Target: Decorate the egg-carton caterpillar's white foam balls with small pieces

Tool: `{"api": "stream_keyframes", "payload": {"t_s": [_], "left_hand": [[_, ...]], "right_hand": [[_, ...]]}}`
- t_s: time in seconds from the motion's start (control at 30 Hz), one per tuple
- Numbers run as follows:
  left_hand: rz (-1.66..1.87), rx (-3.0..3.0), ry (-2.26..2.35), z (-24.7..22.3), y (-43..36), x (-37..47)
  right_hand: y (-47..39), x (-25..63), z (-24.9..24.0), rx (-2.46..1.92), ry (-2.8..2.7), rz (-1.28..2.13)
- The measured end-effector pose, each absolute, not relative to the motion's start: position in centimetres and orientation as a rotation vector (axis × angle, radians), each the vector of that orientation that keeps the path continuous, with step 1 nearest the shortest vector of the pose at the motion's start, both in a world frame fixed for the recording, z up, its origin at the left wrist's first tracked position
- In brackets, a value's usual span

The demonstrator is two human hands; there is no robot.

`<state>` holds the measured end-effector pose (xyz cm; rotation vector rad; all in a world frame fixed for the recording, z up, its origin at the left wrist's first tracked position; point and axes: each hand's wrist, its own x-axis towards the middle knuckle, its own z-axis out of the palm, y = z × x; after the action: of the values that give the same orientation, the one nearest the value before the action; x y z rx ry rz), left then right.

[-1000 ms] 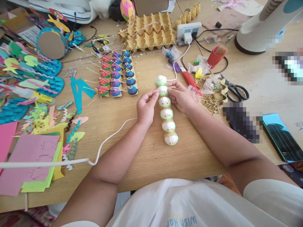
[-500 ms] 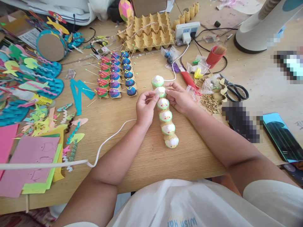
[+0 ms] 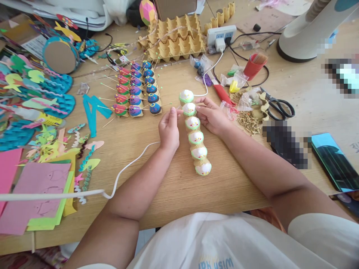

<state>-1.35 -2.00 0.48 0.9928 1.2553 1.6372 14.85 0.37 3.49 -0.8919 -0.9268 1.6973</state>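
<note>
A strip of egg carton (image 3: 198, 145) lies lengthwise before me, its several cups topped with white domes that have green rims and small coloured dots. My right hand (image 3: 212, 115) pinches its right side at the second cup from the far end, thumb and forefinger against the edge. On the other side, my left hand (image 3: 169, 129) has its thumb raised clear of the strip, while a fingertip reaches the left edge near the same cup. The remaining left fingers are mostly hidden. Painted egg-carton strips (image 3: 135, 89) in red, purple and blue, with pins sticking out, stand beyond my left hand.
Egg trays (image 3: 175, 39) and a power strip (image 3: 221, 35) are at the back. Scissors (image 3: 277, 106), a red cup (image 3: 254, 66) and a phone (image 3: 335, 160) lie rightward. Paper cutouts (image 3: 53, 144) and coloured sheets (image 3: 47, 186) cover the left side. A white cable (image 3: 123, 170) crosses near my left arm.
My left thumb has lifted off the second cup, and the left hand has shifted slightly left. My right hand and the strip have stayed almost in place.
</note>
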Motion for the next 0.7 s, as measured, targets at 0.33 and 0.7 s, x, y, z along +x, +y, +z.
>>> {"api": "stream_keyframes", "payload": {"t_s": [0.33, 0.7], "left_hand": [[1.653, 0.994, 1.207, 0.13, -1.85, -1.7], [1.644, 0.996, 1.197, 0.73, -1.9, -1.18]], "right_hand": [[0.28, 14.86, 3.72, -0.906, -0.936, 1.696], [0.55, 14.9, 3.38, -0.897, -0.931, 1.699]]}}
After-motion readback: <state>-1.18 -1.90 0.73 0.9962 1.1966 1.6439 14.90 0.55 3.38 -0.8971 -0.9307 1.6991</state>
